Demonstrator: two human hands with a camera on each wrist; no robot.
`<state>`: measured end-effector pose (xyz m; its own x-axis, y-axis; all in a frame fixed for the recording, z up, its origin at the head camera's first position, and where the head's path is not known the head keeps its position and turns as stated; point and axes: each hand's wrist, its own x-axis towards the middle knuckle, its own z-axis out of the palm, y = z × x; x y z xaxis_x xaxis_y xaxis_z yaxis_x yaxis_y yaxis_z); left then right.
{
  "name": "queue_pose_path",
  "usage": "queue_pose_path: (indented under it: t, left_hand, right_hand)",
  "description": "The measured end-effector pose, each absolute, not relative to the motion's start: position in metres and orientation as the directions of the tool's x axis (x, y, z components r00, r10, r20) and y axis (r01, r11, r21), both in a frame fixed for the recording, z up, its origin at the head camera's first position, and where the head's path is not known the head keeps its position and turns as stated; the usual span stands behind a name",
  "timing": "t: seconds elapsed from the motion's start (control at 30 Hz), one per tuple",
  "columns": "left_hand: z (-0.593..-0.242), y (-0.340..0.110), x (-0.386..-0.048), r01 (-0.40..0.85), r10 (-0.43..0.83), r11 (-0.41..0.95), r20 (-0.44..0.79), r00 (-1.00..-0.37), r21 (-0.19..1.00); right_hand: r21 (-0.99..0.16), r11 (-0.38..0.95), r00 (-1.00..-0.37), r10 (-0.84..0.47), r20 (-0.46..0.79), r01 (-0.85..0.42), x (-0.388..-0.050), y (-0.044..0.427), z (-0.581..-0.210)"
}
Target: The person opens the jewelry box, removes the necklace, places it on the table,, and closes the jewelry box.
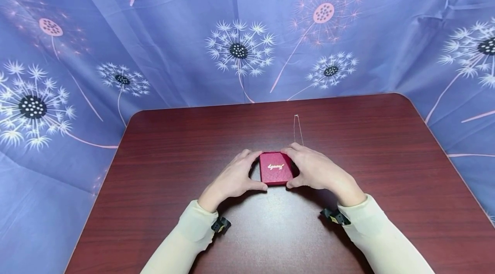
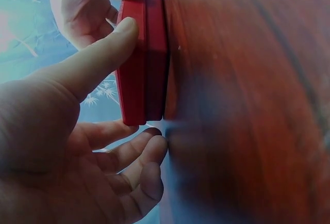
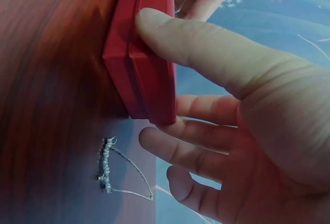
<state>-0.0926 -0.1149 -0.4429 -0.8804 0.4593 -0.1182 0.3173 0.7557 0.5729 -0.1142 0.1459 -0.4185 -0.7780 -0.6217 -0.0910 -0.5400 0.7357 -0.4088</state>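
Note:
A small square red jewelry box (image 1: 275, 175) lies flat on the table, its gold lettering upside down from my side. Its lid (image 2: 132, 92) sits over the base, with a seam between the two. My left hand (image 1: 234, 177) grips the box's left side, thumb at the near edge and index finger at the far edge; the other fingers hang clear. On the right side my right hand (image 1: 318, 168) holds it likewise, its thumb (image 3: 157, 22) on the lid's near wall. Just beyond the right hand lies a thin chain (image 1: 294, 130) with small bead-like stones (image 3: 106, 164).
The dark red wooden table (image 1: 185, 136) has rounded far corners. Blue cloth (image 1: 174, 50) printed with dandelions hangs behind and at both sides of it. A small black device (image 1: 221, 224) is strapped at the left wrist, another (image 1: 335, 216) at the right.

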Motion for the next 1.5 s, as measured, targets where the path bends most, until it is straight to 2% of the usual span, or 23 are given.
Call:
queue_pose_path:
  t: [1.5]
  left_hand:
    - [-0.4462, -0.1176, -0.0962, 0.312, 0.462, 0.742, -0.114, -0.88, 0.594]
  right_hand:
    - [-0.46, 0.705, -0.769, -0.635, -0.07, -0.54, -0.1191, 0.1476, -0.4234]
